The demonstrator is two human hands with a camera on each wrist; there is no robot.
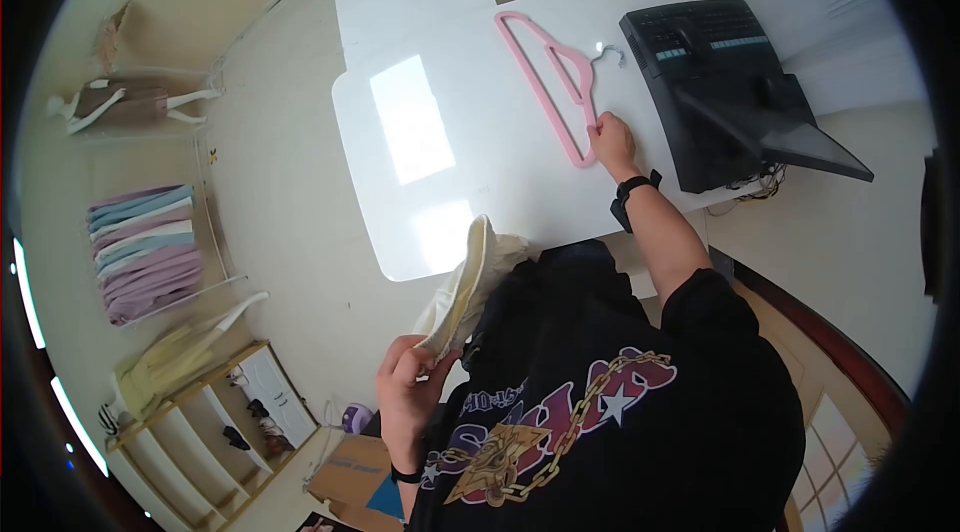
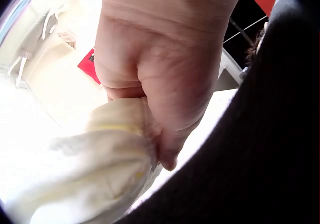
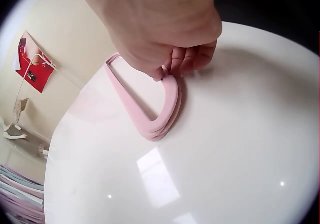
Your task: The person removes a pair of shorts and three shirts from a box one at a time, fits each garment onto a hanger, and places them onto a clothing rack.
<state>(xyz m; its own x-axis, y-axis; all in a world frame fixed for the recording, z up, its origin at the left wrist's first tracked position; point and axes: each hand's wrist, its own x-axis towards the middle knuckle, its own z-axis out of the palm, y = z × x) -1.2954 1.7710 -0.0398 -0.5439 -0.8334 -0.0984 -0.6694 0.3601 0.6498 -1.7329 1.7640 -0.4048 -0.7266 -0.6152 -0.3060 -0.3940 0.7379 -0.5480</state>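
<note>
My left hand (image 1: 405, 384) grips a cream garment (image 1: 468, 277) by its edge, close in front of the black shirt. In the left wrist view, the thumb of the left hand (image 2: 165, 73) presses the cloth (image 2: 95, 169) against the fingers, which are mostly hidden. Over the white table, my right hand (image 1: 614, 144) pinches one arm of a pink clothes hanger (image 1: 540, 82) with a metal hook. Seen from the right wrist, the right hand (image 3: 165, 38) has its thumb on the hanger (image 3: 167, 108), whose edge looks layered, like more than one stacked together.
A black cash-register-like machine (image 1: 720, 82) with a tilted screen stands on the white table (image 1: 480, 172), right of the hanger. Folded or hanging clothes (image 1: 145, 252), a mannequin (image 1: 125, 102) and a shelf unit (image 1: 215, 437) are off to the left. A cardboard box (image 1: 350, 472) sits low down.
</note>
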